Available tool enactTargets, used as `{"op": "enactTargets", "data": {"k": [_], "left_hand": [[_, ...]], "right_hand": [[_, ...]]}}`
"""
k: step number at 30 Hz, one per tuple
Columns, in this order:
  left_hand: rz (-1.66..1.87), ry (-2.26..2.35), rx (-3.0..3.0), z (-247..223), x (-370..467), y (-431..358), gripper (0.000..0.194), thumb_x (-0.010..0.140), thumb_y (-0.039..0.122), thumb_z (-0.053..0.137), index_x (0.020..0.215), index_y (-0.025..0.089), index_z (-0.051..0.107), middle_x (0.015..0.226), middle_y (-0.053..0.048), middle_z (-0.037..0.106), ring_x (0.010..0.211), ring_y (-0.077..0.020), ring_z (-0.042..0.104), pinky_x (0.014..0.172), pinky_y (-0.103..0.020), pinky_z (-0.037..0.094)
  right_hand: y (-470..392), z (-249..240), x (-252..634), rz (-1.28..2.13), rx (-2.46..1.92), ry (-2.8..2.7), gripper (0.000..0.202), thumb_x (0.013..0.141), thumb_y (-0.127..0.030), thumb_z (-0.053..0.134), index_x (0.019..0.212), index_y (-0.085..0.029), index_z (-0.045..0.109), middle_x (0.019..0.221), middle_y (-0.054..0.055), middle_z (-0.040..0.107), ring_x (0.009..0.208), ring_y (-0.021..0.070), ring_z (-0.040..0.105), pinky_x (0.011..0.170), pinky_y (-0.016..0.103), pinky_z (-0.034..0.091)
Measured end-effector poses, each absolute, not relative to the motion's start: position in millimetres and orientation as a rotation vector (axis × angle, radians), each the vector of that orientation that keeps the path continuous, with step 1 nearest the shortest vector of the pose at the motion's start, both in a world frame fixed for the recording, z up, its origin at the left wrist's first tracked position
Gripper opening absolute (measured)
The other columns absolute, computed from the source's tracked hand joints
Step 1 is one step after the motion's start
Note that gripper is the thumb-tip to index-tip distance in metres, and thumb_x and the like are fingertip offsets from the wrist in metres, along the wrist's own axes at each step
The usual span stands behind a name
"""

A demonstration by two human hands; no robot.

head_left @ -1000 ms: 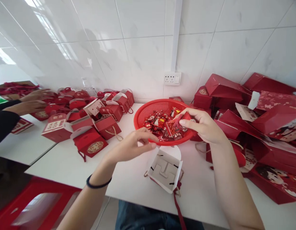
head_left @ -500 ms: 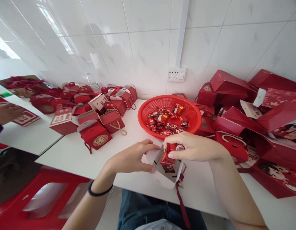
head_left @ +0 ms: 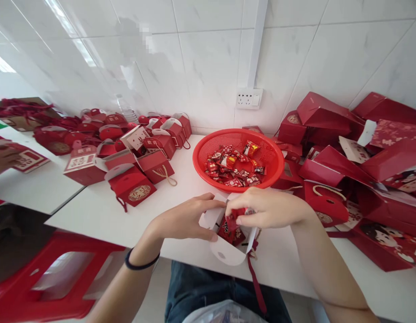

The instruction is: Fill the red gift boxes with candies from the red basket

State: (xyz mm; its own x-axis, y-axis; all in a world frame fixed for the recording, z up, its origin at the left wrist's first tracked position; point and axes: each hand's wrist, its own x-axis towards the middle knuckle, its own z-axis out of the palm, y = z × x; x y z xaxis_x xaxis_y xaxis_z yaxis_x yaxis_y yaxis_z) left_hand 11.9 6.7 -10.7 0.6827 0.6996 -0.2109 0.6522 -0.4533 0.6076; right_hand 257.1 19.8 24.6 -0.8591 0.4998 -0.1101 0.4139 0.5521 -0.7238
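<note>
Surface: white (head_left: pixel 183 179), shoved up against a tiled wall (head_left: pixel 208 67), red boxes piled both sides.
Right hand: (head_left: pixel 273 208) right over the open box (head_left: pixel 230 256), grip pinching some red-wrapped sweets (head_left: pixel 232 222).
Left hand: (head_left: pixel 184 220) at the box's left side, thumb and fingers spread wide; can't tell if it's actually pressing the cardboard.
Box: smack between both hands, right below the right grip, so that one's nearer. Long axis? Can't tell, hands cover too much.
Basket: (head_left: pixel 208 150) just past the box, more sweets inside.
</note>
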Motion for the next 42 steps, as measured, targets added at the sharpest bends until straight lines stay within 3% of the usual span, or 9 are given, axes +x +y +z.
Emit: {"op": "enactTargets", "data": {"k": [4, 8, 12, 21, 27, 32, 38, 42], "left_hand": [[0.111, 1.008, 2.221, -12, 12, 8, 0.064, 0.078, 0.036, 0.083, 0.139, 0.030, 0.064, 0.117, -0.006, 0.065, 0.111, -0.0283, 0.064, 0.097, -0.036, 0.051], [0.148, 0.972, 2.225, -18, 11, 9, 0.058, 0.081, 0.044, 0.080, 0.135, 0.029, 0.067, 0.115, -0.006, 0.065, 0.108, -0.0279, 0.064, 0.095, -0.037, 0.052], [0.219, 0.908, 2.228, -24, 8, 13, 0.054, 0.080, 0.044, 0.081, 0.130, 0.026, 0.069, 0.121, -0.007, 0.067, 0.113, -0.0288, 0.064, 0.100, -0.038, 0.051], [0.129, 1.012, 2.217, -20, 9, 9, 0.075, 0.078, 0.039, 0.084, 0.149, 0.031, 0.057, 0.142, -0.010, 0.064, 0.138, -0.0383, 0.054, 0.107, -0.044, 0.049], [0.130, 0.920, 2.243, -19, 10, 10, 0.070, 0.079, 0.036, 0.083, 0.145, 0.031, 0.060, 0.146, -0.005, 0.064, 0.147, -0.0360, 0.045, 0.116, -0.046, 0.043], [0.175, 0.929, 2.241, -21, 8, 9, 0.071, 0.080, 0.037, 0.084, 0.146, 0.030, 0.059, 0.146, -0.007, 0.063, 0.144, -0.0358, 0.048, 0.115, -0.047, 0.045], [0.381, 0.834, 2.232, -19, 3, 5, 0.076, 0.082, 0.042, 0.083, 0.151, 0.029, 0.053, 0.150, -0.010, 0.057, 0.138, -0.0294, 0.054, 0.116, -0.044, 0.045], [0.462, 0.720, 2.243, -15, 1, 5, 0.081, 0.075, 0.050, 0.088, 0.147, 0.028, 0.057, 0.149, -0.012, 0.056, 0.137, -0.0315, 0.054, 0.117, -0.046, 0.045]], "right_hand": [[20, 21, 256, 1.108, -0.792, -2.703, 0.032, 0.084, 0.001, 0.054, 0.095, -0.015, 0.080, 0.084, 0.002, 0.077, 0.071, 0.0143, 0.066, 0.071, 0.025, 0.046], [21, 23, 255, 1.131, -0.784, -2.542, 0.028, 0.090, -0.006, 0.055, 0.097, -0.014, 0.080, 0.079, 0.002, 0.076, 0.067, 0.0140, 0.066, 0.071, 0.026, 0.047], [24, 14, 251, 1.140, -0.692, -2.394, 0.024, 0.094, -0.014, 0.059, 0.104, -0.017, 0.081, 0.096, 0.004, 0.081, 0.086, 0.0176, 0.072, 0.082, 0.028, 0.052], [16, -6, 266, 1.099, -0.859, -2.184, 0.022, 0.092, -0.013, 0.061, 0.103, -0.020, 0.079, 0.110, 0.006, 0.082, 0.106, 0.0219, 0.075, 0.099, 0.037, 0.055], [-8, -9, 279, 0.892, -0.880, -2.339, 0.015, 0.094, -0.018, 0.065, 0.099, -0.021, 0.080, 0.101, 0.007, 0.080, 0.097, 0.0223, 0.074, 0.090, 0.036, 0.056], [-24, -25, 294, 0.794, -0.882, -2.355, 0.009, 0.094, -0.027, 0.072, 0.096, -0.024, 0.080, 0.099, 0.006, 0.080, 0.110, 0.0266, 0.071, 0.111, 0.047, 0.049], [-37, -57, 316, 0.858, -0.830, -1.980, 0.023, 0.090, -0.034, 0.077, 0.112, -0.026, 0.078, 0.114, 0.010, 0.080, 0.110, 0.0277, 0.074, 0.097, 0.043, 0.060], [-45, -78, 308, 0.822, -0.930, -1.773, 0.023, 0.088, -0.032, 0.077, 0.110, -0.025, 0.076, 0.107, 0.010, 0.080, 0.102, 0.0273, 0.075, 0.092, 0.042, 0.062]]}}
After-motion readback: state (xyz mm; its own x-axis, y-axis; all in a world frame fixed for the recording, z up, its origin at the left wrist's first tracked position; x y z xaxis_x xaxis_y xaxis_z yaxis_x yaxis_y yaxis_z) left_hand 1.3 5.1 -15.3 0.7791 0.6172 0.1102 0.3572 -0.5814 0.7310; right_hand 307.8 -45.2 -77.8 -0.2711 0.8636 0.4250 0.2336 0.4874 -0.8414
